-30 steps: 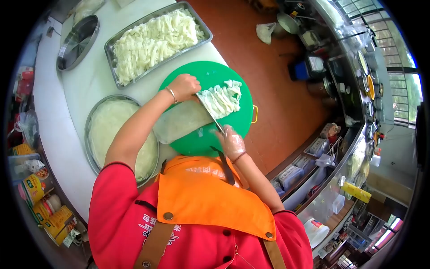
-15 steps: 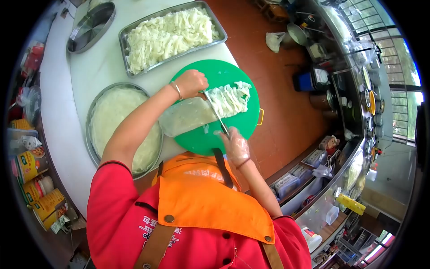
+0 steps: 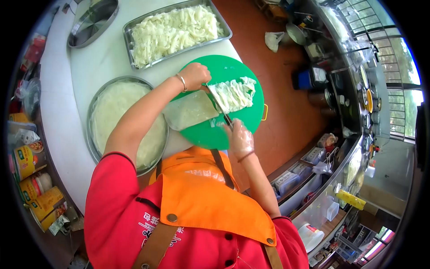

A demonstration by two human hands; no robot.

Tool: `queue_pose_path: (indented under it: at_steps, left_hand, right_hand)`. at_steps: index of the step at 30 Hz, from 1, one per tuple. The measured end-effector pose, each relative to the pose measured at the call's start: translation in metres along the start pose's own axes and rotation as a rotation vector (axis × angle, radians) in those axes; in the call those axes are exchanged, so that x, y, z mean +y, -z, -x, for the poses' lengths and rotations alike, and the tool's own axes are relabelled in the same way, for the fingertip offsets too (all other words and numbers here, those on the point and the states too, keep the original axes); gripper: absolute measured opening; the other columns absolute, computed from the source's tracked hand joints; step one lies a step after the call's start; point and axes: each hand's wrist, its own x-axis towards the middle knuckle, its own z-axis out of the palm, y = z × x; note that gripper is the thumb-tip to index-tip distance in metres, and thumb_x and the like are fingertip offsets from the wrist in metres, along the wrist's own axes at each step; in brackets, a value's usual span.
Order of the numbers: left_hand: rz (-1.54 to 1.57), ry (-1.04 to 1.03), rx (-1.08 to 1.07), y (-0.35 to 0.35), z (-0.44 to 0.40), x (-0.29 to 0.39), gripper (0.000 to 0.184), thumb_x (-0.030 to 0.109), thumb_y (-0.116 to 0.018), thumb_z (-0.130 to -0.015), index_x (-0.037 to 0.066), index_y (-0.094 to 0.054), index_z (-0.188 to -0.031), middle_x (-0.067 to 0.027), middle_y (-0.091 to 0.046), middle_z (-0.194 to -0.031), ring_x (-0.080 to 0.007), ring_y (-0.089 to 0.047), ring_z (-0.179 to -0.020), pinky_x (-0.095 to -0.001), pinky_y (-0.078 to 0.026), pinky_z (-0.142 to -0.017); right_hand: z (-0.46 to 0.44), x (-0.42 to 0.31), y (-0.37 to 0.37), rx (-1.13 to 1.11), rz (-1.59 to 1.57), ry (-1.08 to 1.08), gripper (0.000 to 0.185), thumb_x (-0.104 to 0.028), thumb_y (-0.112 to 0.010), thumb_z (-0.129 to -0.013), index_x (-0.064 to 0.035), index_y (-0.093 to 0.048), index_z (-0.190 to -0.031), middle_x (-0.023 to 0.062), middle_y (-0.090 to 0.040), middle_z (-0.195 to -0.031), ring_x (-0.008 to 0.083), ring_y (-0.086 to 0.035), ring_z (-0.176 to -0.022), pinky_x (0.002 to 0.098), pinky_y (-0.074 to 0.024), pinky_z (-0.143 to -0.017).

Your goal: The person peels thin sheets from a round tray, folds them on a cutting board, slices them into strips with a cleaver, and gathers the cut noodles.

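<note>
A round green cutting board [image 3: 201, 136] lies at the table's edge in front of me. On its left part rests a folded, translucent whitish sheet [image 3: 190, 111]; to the right is a row of cut white strips [image 3: 235, 95]. Between the two, a knife [image 3: 217, 101] stands slantwise across the board. My right hand [image 3: 242, 138], in a clear plastic glove, grips its dark handle at the near end. My left hand [image 3: 195, 75], with a bracelet on the wrist, is closed around the knife's far end, and its fingers partly hide that end.
A rectangular metal tray [image 3: 188, 52] heaped with white strips sits beyond the board. Left of my forearm is a round metal tray [image 3: 90, 130] holding pale sheets. Another round pan [image 3: 92, 26] stands at the far left. A brown floor [image 3: 286, 121] lies right of the table.
The view has shifted slightly, so the board and trays sit a little further right and up. Both hands keep hold of the knife, which stays between sheet and strips.
</note>
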Motion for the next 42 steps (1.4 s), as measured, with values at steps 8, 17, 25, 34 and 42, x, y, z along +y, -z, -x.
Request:
queue_pose_path:
  at_steps: [8,17,25,34,42]
  left_hand:
    - [0.033,0.006,-0.026,-0.005,0.013,0.001,0.035,0.044,-0.08,-0.067,0.014,-0.062,-0.068,-0.0022,-0.063,-0.076,-0.024,-0.062,-0.082,-0.0389,-0.049,-0.075]
    - [-0.002,0.019,-0.029,-0.009,0.027,-0.003,0.036,0.045,-0.079,-0.066,0.013,-0.063,-0.069,-0.0029,-0.063,-0.076,-0.0233,-0.062,-0.083,-0.0377,-0.05,-0.074]
    - [-0.054,0.001,-0.06,-0.008,0.037,-0.011,0.036,0.046,-0.079,-0.066,0.014,-0.063,-0.069,-0.0023,-0.063,-0.075,-0.0234,-0.062,-0.082,-0.0375,-0.05,-0.074]
    - [-0.055,0.015,-0.058,-0.007,0.048,-0.012,0.035,0.044,-0.08,-0.066,0.014,-0.063,-0.067,-0.0023,-0.062,-0.073,-0.0241,-0.062,-0.081,-0.0382,-0.049,-0.074]
    - [-0.011,0.053,-0.091,-0.008,0.06,-0.002,0.037,0.046,-0.08,-0.065,0.013,-0.063,-0.068,-0.0031,-0.063,-0.073,-0.0247,-0.062,-0.08,-0.0385,-0.05,-0.075]
  right_hand:
    - [0.007,-0.001,-0.014,-0.004,0.007,-0.006,0.034,-0.037,-0.061,-0.094,-0.0042,-0.052,-0.095,0.023,-0.065,-0.082,0.0432,-0.064,-0.073,0.051,-0.051,-0.064]
    - [0.015,-0.013,-0.021,-0.044,0.005,-0.016,0.037,-0.041,-0.06,-0.095,-0.0047,-0.051,-0.095,0.0228,-0.065,-0.082,0.0436,-0.063,-0.072,0.0519,-0.05,-0.064]
    - [0.004,-0.021,-0.036,0.017,-0.028,0.021,0.036,-0.039,-0.061,-0.094,-0.0051,-0.05,-0.096,0.023,-0.064,-0.08,0.0434,-0.063,-0.071,0.0511,-0.0497,-0.063]
    - [0.007,-0.02,-0.049,-0.027,-0.043,0.026,0.03,-0.032,-0.061,-0.095,-0.0046,-0.048,-0.095,0.0231,-0.064,-0.081,0.0435,-0.062,-0.069,0.052,-0.0488,-0.059]
    - [0.024,-0.029,-0.04,-0.142,-0.106,-0.039,0.034,-0.036,-0.061,-0.095,-0.0034,-0.052,-0.099,0.0245,-0.063,-0.083,0.0425,-0.063,-0.07,0.0507,-0.0502,-0.061]
